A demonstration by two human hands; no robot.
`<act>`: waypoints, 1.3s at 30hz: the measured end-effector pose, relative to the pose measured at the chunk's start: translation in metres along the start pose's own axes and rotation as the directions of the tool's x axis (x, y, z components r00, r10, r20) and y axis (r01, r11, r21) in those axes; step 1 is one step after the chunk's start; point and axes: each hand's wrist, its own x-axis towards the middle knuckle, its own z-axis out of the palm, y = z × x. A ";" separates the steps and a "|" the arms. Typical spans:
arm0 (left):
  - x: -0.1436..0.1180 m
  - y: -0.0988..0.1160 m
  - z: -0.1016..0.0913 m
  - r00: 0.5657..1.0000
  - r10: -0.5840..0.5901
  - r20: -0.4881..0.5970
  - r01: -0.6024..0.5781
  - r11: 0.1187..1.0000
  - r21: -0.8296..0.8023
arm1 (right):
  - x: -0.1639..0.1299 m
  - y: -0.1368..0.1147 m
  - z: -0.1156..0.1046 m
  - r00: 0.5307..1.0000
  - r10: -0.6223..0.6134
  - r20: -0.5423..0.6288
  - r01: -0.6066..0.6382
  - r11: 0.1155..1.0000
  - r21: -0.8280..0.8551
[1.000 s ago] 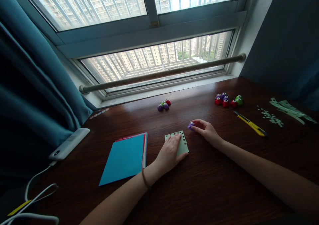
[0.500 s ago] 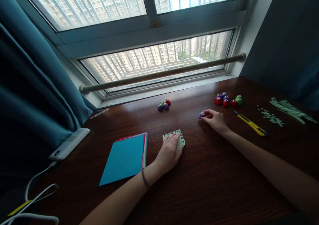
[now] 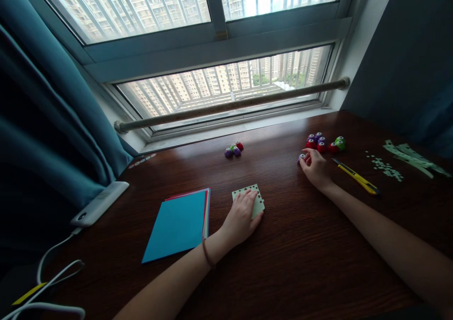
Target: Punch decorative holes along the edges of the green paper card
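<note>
While the left hand is pressed flat and open on a pale green card on the desk, a small purple punch is pinched in the fingers of the right hand, just beside a cluster of punches and a yellow knife.

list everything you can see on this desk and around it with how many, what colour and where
small purple craft punch: 1, in right hand's fingers
pale green punched paper card: 1, under left hand
small round craft punches: about 6, red, purple, green, far right
smaller cluster of craft punches: about 4, centre back
coloured paper stack: 1, blue on top, left
yellow utility knife: 1, right
green paper scraps: many, far right
white power bank: 1, left
left hand: flat on card
right hand: beside the six punches
</note>
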 end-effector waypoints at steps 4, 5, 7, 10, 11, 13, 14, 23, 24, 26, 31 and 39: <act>0.000 0.000 0.000 1.000 0.004 -0.003 -0.004 1.000 -0.008 | -0.001 0.004 0.008 0.992 -0.063 0.111 0.058 0.997 0.052; 0.000 0.000 0.000 1.000 0.005 -0.004 -0.005 1.000 -0.010 | -0.001 0.006 0.010 0.991 -0.064 0.115 0.058 0.997 0.052; 0.000 0.000 0.000 1.000 0.007 -0.007 -0.007 1.000 -0.015 | 0.001 0.011 0.012 0.992 -0.060 0.108 0.055 0.998 0.044; 0.001 0.000 0.000 1.000 0.008 -0.011 -0.008 1.000 -0.020 | 0.003 0.010 0.009 0.989 -0.082 0.124 0.076 0.996 0.056; 0.001 0.001 0.000 1.000 0.007 -0.012 -0.008 1.000 -0.022 | 0.003 0.007 0.007 0.984 -0.103 0.142 0.094 0.993 0.072; 0.000 0.001 0.000 1.000 0.006 -0.013 -0.006 1.000 -0.023 | 0.000 -0.003 0.003 0.967 -0.160 0.196 0.138 0.983 0.119; 0.000 0.001 0.000 1.000 0.006 -0.015 -0.006 1.000 -0.024 | -0.004 -0.011 0.002 0.953 -0.194 0.233 0.162 0.975 0.149; 0.002 0.004 -0.004 0.999 0.030 -0.028 -0.031 0.999 -0.035 | -0.056 -0.086 0.002 0.685 -0.496 0.534 0.260 0.851 0.457; 0.002 0.004 -0.004 0.999 0.030 -0.030 -0.031 0.999 -0.035 | -0.058 -0.089 0.002 0.670 -0.505 0.544 0.259 0.846 0.466; 0.002 0.004 -0.003 0.999 0.024 -0.036 -0.025 0.999 -0.029 | -0.060 -0.090 0.003 0.662 -0.503 0.556 0.246 0.846 0.473; 0.003 0.004 -0.002 0.997 -0.021 -0.068 0.021 1.000 -0.003 | -0.059 -0.086 0.007 0.677 -0.477 0.561 0.206 0.854 0.478; 0.004 0.006 -0.002 0.995 -0.045 -0.090 0.048 0.999 0.026 | -0.060 -0.084 0.009 0.684 -0.458 0.568 0.175 0.859 0.482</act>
